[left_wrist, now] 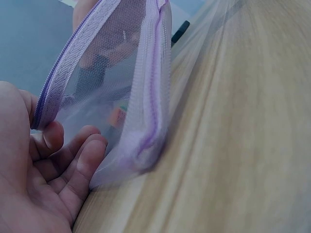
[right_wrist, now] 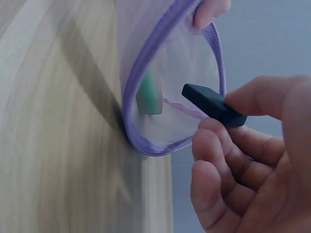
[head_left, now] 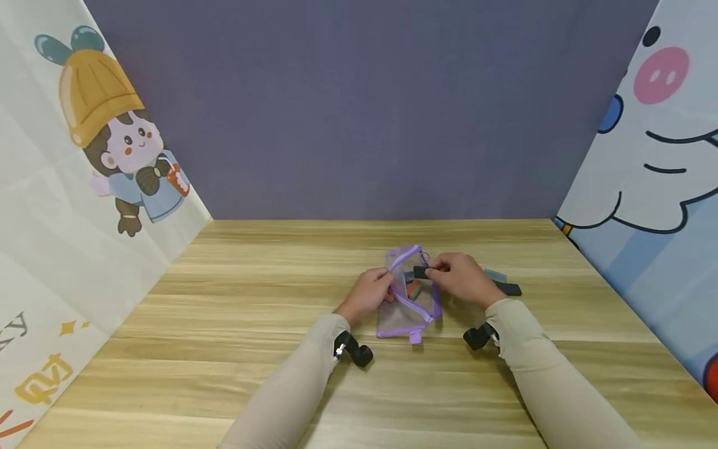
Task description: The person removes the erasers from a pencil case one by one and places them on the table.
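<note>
A translucent mesh zipper pouch (head_left: 398,319) with purple trim lies on the table, its mouth spread toward the right. My left hand (head_left: 367,293) pinches one zippered edge of the mouth between thumb and finger. At the opening, my right hand (head_left: 462,279) pinches a small black rectangular block (right_wrist: 206,102) between thumb and fingers. One end of this block points into the pouch in the right wrist view. Inside lie an orange and green piece (head_left: 414,290) and a greyish piece (head_left: 409,275), partly veiled by the mesh.
Right of the pouch, beyond my right wrist, a black piece (head_left: 509,289) and a blue-grey piece (head_left: 496,275) lie on the wooden table (head_left: 224,324). A grey panel (head_left: 359,112) stands along the table's back edge. Printed cartoon sheets flank both sides.
</note>
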Available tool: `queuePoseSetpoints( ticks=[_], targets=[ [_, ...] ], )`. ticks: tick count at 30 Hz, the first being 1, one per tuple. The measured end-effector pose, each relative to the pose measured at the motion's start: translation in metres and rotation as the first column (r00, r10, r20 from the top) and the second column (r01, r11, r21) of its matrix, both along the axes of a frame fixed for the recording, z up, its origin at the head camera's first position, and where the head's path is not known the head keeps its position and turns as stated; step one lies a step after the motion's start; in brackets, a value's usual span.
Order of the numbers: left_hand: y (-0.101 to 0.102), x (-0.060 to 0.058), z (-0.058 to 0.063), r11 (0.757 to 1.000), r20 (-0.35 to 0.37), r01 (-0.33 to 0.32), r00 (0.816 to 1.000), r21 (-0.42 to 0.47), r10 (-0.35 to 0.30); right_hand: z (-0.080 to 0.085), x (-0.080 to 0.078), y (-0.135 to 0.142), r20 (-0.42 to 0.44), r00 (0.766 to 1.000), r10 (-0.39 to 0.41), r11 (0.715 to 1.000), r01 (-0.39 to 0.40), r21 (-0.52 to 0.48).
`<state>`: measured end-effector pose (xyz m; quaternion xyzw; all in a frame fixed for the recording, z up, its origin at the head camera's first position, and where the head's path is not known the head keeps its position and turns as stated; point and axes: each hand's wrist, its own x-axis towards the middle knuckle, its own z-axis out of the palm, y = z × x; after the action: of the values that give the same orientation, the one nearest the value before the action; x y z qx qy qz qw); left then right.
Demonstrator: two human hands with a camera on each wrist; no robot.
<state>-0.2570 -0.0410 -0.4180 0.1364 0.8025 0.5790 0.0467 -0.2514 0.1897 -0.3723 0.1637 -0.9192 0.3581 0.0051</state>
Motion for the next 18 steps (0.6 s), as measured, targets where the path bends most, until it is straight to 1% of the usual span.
queuePoseSetpoints(
  ticks=[6, 11, 18],
  targets=[
    [0.0, 0.0, -0.002, 1.0, -0.006, 0.003, 1.0, 0.027, -0.003, 0.003, 0.002, 0.001, -0.014, 0.999, -0.037, 0.999, 0.036, -0.038],
    [0.0, -0.001, -0.004, 1.0, -0.005, 0.0, 1.0, 0.003, 0.0, 0.008, 0.005, 0.002, -0.022, 0.997, -0.08, 0.992, 0.078, -0.103],
    [0.001, 0.0, 0.0, 1.0, -0.027, 0.004, 1.0, -0.006, -0.004, 0.013, 0.005, 0.01, -0.032, 0.996, -0.079, 0.988, 0.074, -0.135]
  ],
)
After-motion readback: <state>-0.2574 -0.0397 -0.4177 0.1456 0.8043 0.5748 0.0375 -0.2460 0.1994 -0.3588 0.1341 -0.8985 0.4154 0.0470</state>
